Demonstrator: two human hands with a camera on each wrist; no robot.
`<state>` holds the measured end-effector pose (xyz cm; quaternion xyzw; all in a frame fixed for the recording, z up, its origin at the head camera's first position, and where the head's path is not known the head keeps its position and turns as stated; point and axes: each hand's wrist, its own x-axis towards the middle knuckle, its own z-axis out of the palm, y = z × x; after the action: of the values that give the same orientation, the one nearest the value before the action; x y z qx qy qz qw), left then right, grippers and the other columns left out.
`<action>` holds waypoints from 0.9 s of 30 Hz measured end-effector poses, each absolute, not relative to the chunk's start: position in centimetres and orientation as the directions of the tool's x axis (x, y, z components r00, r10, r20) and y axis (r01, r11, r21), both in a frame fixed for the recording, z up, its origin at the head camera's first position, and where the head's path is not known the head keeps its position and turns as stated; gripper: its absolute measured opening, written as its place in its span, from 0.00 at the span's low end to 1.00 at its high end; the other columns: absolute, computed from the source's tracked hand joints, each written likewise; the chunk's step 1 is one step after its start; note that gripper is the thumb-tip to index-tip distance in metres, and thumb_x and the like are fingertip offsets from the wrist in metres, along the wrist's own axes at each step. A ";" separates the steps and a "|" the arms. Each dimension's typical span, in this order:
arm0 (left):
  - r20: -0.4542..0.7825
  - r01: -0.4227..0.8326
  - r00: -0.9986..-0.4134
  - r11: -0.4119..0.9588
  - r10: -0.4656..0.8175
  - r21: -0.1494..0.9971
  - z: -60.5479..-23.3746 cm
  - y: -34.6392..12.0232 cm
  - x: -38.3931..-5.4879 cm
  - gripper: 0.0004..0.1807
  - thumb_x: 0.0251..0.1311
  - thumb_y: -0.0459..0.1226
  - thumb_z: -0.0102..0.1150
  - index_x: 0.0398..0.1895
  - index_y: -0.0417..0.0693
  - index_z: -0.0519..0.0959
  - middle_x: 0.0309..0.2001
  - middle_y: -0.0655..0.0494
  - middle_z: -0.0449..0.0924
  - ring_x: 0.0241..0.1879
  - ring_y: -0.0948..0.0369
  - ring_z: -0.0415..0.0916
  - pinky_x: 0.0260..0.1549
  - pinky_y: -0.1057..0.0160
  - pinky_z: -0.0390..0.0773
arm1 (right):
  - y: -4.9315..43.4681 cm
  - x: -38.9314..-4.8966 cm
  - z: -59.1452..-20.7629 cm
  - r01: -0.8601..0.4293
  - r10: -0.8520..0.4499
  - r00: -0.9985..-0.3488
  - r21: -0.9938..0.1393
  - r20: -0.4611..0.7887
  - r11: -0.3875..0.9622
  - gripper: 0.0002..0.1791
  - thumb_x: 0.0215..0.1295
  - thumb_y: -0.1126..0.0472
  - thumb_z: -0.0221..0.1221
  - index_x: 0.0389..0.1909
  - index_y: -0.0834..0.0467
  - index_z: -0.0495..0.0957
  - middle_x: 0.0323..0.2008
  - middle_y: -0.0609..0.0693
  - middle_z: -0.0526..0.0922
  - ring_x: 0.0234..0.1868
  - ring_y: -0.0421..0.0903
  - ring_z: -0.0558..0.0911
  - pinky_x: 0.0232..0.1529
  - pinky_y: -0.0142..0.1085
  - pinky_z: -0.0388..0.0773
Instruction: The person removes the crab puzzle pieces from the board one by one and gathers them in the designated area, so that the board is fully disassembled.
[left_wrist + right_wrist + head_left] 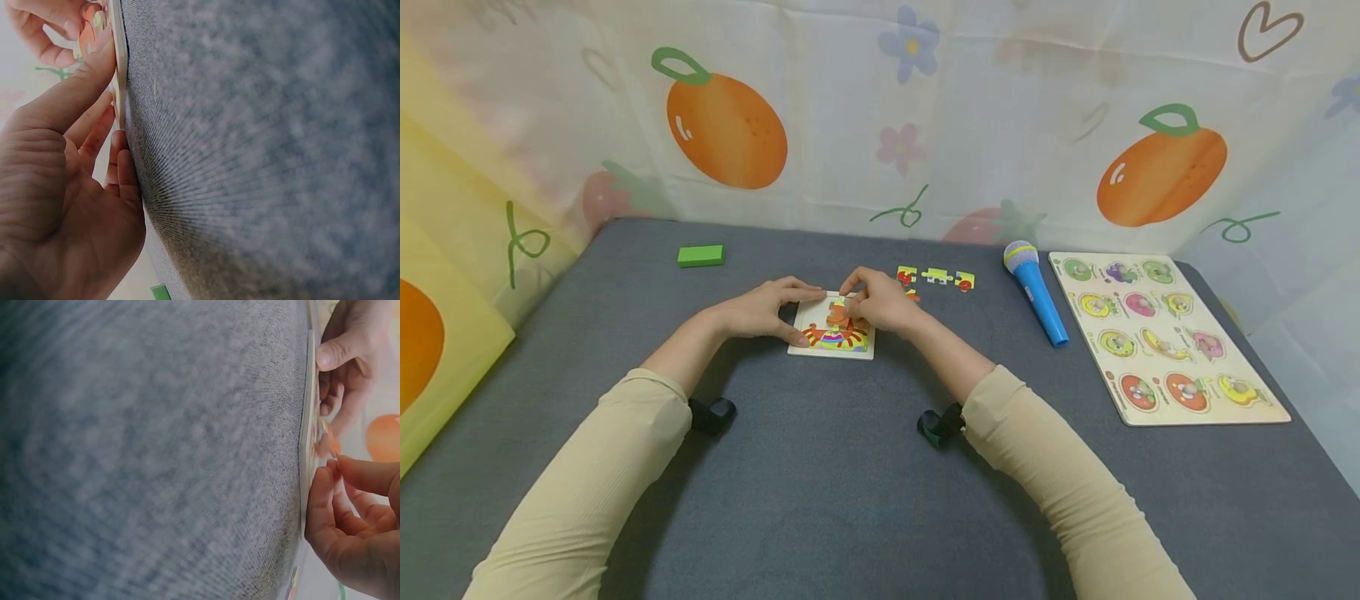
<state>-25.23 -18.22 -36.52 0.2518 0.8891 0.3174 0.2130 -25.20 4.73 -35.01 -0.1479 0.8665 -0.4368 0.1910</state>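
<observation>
Over the puzzle tray [831,355], my right hand [883,302] pinches 1 orange piece [837,317]; my left hand [767,308] braces its left side, fingers extended. I'd best lower the piece level, aligning edges before pressing.

Orange puzzle piece [837,316], blue microphone [1039,297]

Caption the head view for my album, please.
Left hand rests on pale, square puzzle board; right hand pinches orange jigsaw piece.
</observation>
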 end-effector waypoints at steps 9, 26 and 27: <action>-0.223 0.313 -0.782 0.676 0.582 0.667 -36.4 -17.8 -25.6 0.44 0.56 0.42 0.71 0.75 0.47 0.62 0.73 0.43 0.58 0.72 0.41 0.51 0.68 0.34 0.54 | 5.7 -25.7 -35.1 0.015 -0.409 -0.882 -0.879 -0.236 0.476 0.14 0.69 0.68 0.55 0.55 0.62 0.72 0.36 0.54 0.79 0.31 0.45 0.80 0.34 0.32 0.80; -0.233 0.313 -0.789 0.698 0.569 0.644 -36.8 -18.2 -25.5 0.45 0.55 0.42 0.71 0.75 0.48 0.62 0.74 0.45 0.56 0.74 0.43 0.50 0.69 0.35 0.54 | 7.3 -26.4 -35.0 0.036 -0.376 -0.900 -0.899 -0.219 0.437 0.14 0.71 0.67 0.55 0.55 0.62 0.72 0.35 0.54 0.79 0.31 0.46 0.82 0.40 0.39 0.85; -0.232 0.316 -0.787 0.698 0.571 0.643 -36.8 -18.3 -25.5 0.45 0.55 0.43 0.71 0.75 0.48 0.62 0.74 0.45 0.57 0.74 0.42 0.51 0.69 0.35 0.54 | 7.4 -26.4 -35.0 0.037 -0.369 -0.903 -0.898 -0.218 0.439 0.14 0.71 0.67 0.55 0.55 0.62 0.72 0.35 0.54 0.79 0.31 0.46 0.82 0.41 0.39 0.85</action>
<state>-25.52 -18.25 -36.81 0.2475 0.8965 0.2999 0.2123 -26.39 7.43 -35.02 -0.1006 0.8254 -0.5200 0.1956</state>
